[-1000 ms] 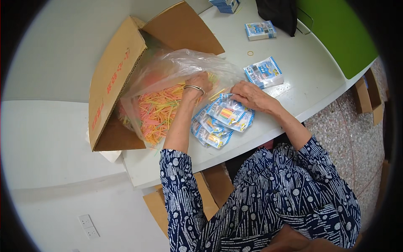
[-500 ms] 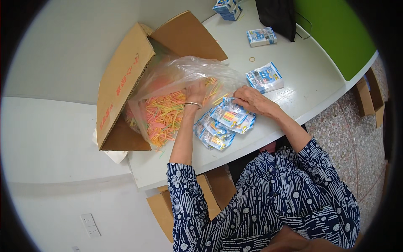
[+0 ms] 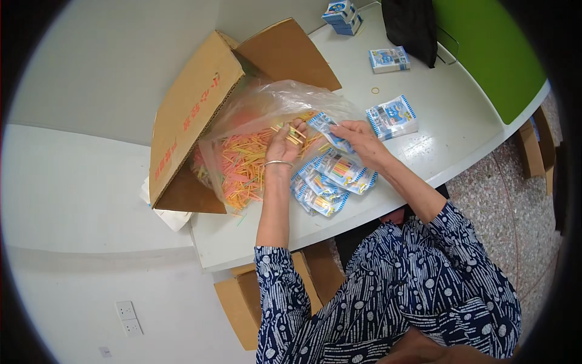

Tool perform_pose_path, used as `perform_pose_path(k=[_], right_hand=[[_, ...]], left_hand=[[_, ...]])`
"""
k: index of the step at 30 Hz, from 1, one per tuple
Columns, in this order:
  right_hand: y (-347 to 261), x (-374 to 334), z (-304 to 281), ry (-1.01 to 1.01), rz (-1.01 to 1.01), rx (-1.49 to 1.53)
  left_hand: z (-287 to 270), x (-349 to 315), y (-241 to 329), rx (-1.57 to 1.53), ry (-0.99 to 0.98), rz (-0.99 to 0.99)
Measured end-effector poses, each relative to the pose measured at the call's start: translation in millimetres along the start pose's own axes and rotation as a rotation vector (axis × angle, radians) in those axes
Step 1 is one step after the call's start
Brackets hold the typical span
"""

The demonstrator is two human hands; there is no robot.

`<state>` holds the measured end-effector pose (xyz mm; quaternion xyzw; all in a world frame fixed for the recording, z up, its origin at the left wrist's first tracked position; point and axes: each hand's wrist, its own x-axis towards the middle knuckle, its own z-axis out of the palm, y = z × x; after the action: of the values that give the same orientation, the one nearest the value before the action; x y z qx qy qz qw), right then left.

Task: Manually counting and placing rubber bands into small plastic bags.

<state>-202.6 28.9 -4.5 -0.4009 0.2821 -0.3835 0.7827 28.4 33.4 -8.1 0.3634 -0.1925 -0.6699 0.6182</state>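
Note:
My left hand (image 3: 281,145) is curled palm up around a few short, thin coloured sticks (image 3: 294,134), mostly yellowish. A bracelet circles that wrist. Beneath it, a heap of pink, orange, yellow and green sticks (image 3: 245,159) fills a clear plastic bag (image 3: 288,91) spilling out of a tipped cardboard box (image 3: 197,115). My right hand (image 3: 364,144) pinches a small blue-and-white packet (image 3: 330,129) by its side, close to the left fingers. Just below lies a loose pile of filled packets (image 3: 336,173), with coloured sticks showing through their clear windows.
Right of my hand sits a stack of flat packets (image 3: 393,116). Farther back are another stack (image 3: 389,59), a rubber band (image 3: 375,90), a black bag (image 3: 412,27) and stacked small boxes (image 3: 342,17). Open cardboard boxes (image 3: 315,273) stand below the white table's edge (image 3: 242,252).
My left hand has come up out of the heap with several sticks. My right hand now lifts a packet toward it. The whole view has shifted slightly.

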Motion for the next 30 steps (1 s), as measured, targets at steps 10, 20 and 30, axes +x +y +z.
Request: perform_pose_path(k=[10,20,30], right_hand=[[0,1,7,0.029,0.051,0.028],[-9,-14,-5,0.029,0.044,-0.118],[-10,-14,-10,0.010,0.076,-0.198]], left_hand=[[18,-12,-12,0.035,0.071,0.198],[22,-10,-17,0.623,0.315,0.432],[24,-6,-15,0.415,0.320,0.420]])
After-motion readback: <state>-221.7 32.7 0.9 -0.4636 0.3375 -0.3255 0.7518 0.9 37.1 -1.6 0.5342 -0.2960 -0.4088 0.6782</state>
